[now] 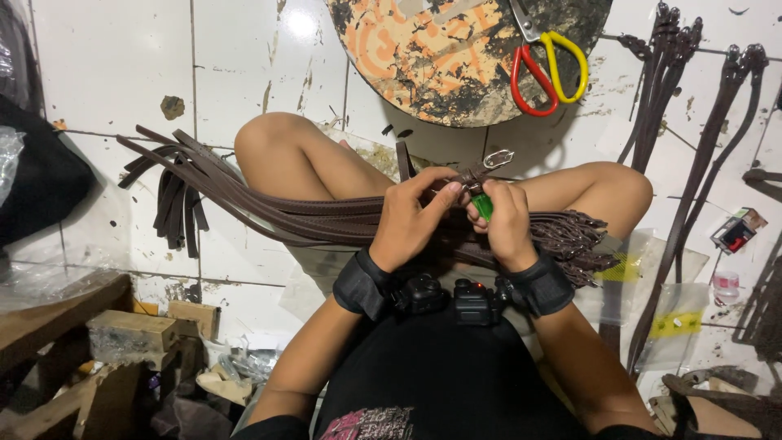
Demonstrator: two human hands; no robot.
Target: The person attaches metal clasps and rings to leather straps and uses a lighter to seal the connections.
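A thick bundle of dark brown leather straps (269, 208) lies across my lap and fans out over the tiled floor to the left. My left hand (411, 216) pinches the end of one brown strap (460, 181) that carries a small metal clasp (498, 157). My right hand (503, 222) grips a small green lighter (482, 205) right beside that strap end. Both wrists wear black bands with small cameras (448, 297).
A round, worn board (423, 57) lies ahead with red-and-yellow-handled scissors (547, 69) on its edge. More brown straps (692, 163) lie at the right. Wooden blocks (134, 334) and scraps sit at lower left, a black bag (37, 175) at far left.
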